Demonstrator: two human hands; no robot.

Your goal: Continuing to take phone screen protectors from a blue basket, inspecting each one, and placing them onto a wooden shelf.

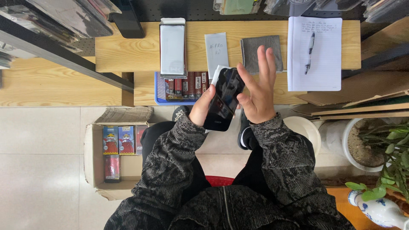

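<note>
Above the lap, in the head view, a black smartphone (pixel 224 100) is held tilted, its glossy dark glass facing up and its upper end raised over the front edge of the wooden worktop (pixel 128 51). It is gripped along its lower left edge by the left hand (pixel 203 106), whose fingers are closed round the casing with the thumb laid on the rim. The right hand (pixel 257 91) is held beside the phone's right edge, fingers spread and extended upward, only the thumb and the heel of the palm being brought against the phone. Both forearms are bent inward from the elbows and are covered by ribbed, mottled grey-black sleeves. On the pale, grained worktop a flat white rectangular box (pixel 172 47) is laid upright, with a thin translucent sheet (pixel 216 47) just beside it and a square of soft grey cloth (pixel 260 53) next to that. A lined white notepad (pixel 314 53) is set further right, a white pen (pixel 309 53) resting on it. On the lower step, a blue tray of small dark red packets (pixel 183 87) is placed, partly hidden behind the phone. On the tiled floor at left an open cardboard carton (pixel 91 162) holding colourful small boxes is seen; at right a white pot with a leafy green plant (pixel 385 149) is stood.
</note>
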